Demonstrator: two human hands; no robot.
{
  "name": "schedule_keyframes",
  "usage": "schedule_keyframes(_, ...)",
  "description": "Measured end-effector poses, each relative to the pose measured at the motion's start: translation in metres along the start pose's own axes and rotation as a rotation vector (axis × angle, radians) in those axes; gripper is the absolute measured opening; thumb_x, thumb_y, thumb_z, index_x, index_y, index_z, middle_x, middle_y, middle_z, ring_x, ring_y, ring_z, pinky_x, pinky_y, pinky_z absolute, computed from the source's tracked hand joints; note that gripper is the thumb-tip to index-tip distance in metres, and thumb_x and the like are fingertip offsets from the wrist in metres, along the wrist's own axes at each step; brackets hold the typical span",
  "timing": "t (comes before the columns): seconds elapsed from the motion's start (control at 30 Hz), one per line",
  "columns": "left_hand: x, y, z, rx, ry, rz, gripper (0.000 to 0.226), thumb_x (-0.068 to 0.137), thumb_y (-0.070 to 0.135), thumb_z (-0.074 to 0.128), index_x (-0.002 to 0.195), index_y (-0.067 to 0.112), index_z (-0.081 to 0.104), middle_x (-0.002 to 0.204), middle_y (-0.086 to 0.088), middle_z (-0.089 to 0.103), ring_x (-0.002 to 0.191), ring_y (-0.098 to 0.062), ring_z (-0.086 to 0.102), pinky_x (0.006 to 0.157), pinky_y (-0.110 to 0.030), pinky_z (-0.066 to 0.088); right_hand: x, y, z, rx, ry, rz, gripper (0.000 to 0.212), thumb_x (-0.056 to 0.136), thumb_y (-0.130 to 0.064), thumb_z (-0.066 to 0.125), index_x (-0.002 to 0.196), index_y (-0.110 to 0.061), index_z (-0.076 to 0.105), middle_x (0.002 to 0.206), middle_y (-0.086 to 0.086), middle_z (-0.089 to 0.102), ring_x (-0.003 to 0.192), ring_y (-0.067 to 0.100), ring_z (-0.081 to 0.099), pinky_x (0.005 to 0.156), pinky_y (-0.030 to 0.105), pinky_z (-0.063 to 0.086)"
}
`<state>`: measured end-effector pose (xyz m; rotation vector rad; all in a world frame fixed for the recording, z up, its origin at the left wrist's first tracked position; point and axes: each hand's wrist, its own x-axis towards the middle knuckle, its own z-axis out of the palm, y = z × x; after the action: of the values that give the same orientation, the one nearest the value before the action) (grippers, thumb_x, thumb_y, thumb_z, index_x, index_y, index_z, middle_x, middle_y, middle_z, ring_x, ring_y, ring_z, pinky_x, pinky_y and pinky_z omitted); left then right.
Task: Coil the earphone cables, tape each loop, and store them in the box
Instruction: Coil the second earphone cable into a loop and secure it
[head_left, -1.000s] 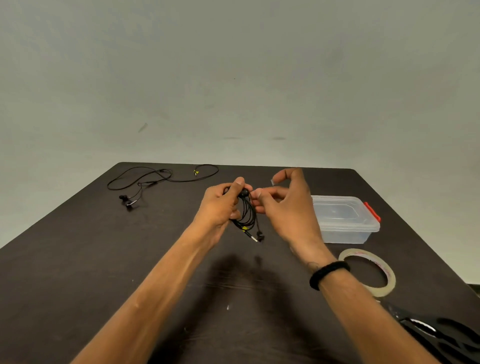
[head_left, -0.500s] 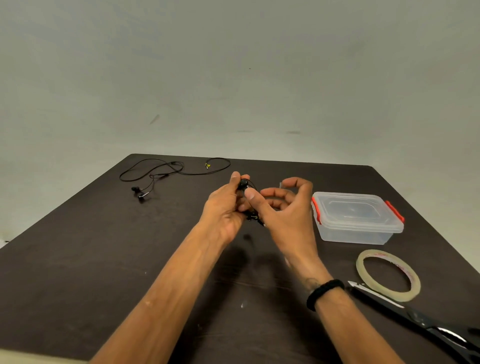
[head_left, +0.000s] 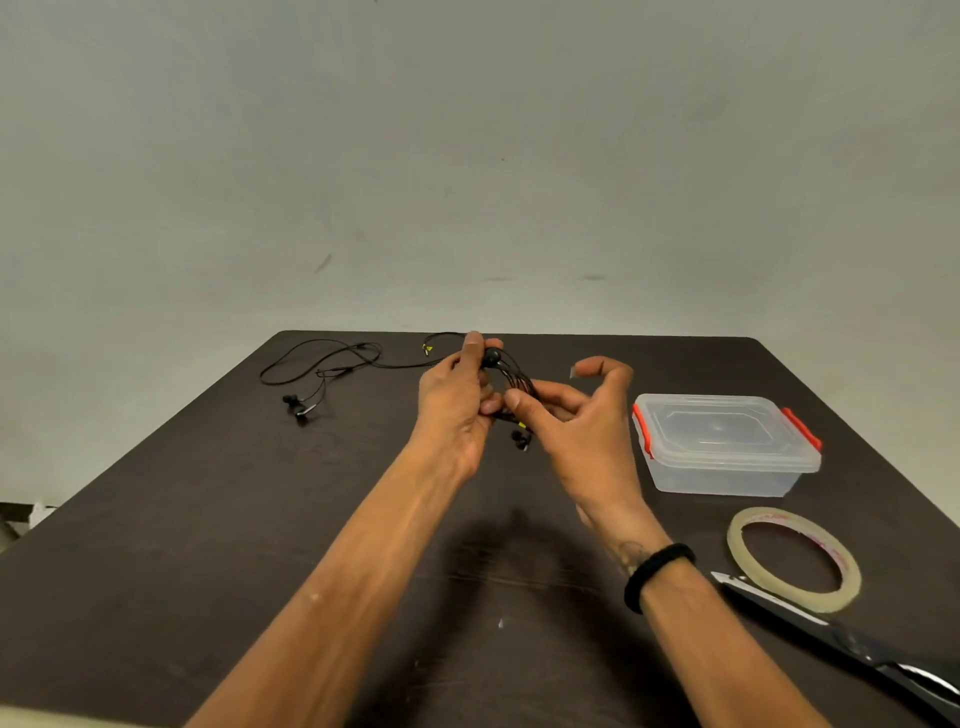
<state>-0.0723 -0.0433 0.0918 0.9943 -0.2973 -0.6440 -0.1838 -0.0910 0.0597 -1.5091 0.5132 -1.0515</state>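
Two hands on one coil

Dark counter (head_left: 208, 545) bears shut box (head_left: 722, 447), tape roll (head_left: 792, 558), scissors (head_left: 852, 644), loose earphones (head_left: 332, 369). Above it, left hand (head_left: 457, 410) and right hand (head_left: 576, 426) both pinch the coil (head_left: 511, 382).

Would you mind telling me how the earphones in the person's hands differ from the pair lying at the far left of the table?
The held earphones are gathered into a coil, lifted off the table, pinched by the left hand and right hand. The far earphones lie loose and uncoiled on the tabletop, untouched. Both are black with thin cables and a small yellow mark.
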Motion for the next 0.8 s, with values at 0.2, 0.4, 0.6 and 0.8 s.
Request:
schedule_keyframes(0.2,-0.001,-0.026,0.005,-0.106,0.274,0.017,0.034,0.107,0.034,0.055,0.089,0.010,0.071,0.050,0.004,0.036,0.038,-0.010,0.035,0.043,-0.024,0.042,-0.009,0.009,0.013,-0.110,0.100,0.002,0.047,0.094,-0.024,0.077,0.117,-0.025,0.035,0.097,-0.002,0.077,0.084,0.001,0.074,0.070,0.015,0.052)
schedule_keyframes(0.4,0.000,-0.041,0.010,-0.091,0.378,0.043,0.036,0.107,0.038,0.055,0.086,0.015,0.072,0.042,0.004,0.045,0.038,-0.016,0.046,0.050,-0.032,0.049,-0.007,0.009,0.016,-0.194,0.128,0.071,0.060,0.083,-0.024,0.086,0.114,-0.028,0.035,0.093,-0.004,0.074,0.077,0.008,0.072,0.057,0.013,0.050)
schedule_keyframes(0.6,0.005,-0.049,-0.001,-0.084,0.312,0.030,0.033,0.105,0.036,0.059,0.085,0.015,0.073,0.057,0.003,0.046,0.042,-0.010,0.040,0.045,-0.025,0.042,0.009,0.017,0.006,-0.135,0.085,0.167,0.052,0.085,-0.011,0.079,0.111,-0.025,0.037,0.090,0.004,0.078,0.085,0.016,0.075,0.084,0.039,0.061)
schedule_keyframes(0.8,0.003,-0.035,-0.024,-0.081,0.007,-0.235,0.027,0.092,0.035,0.077,0.089,0.009,0.069,0.054,0.002,0.034,0.048,-0.011,0.035,0.065,-0.029,0.056,0.020,0.013,-0.019,0.185,-0.041,0.368,0.058,0.086,0.003,0.079,0.116,-0.018,0.035,0.096,0.018,0.079,0.086,0.029,0.074,0.100,0.055,0.057)
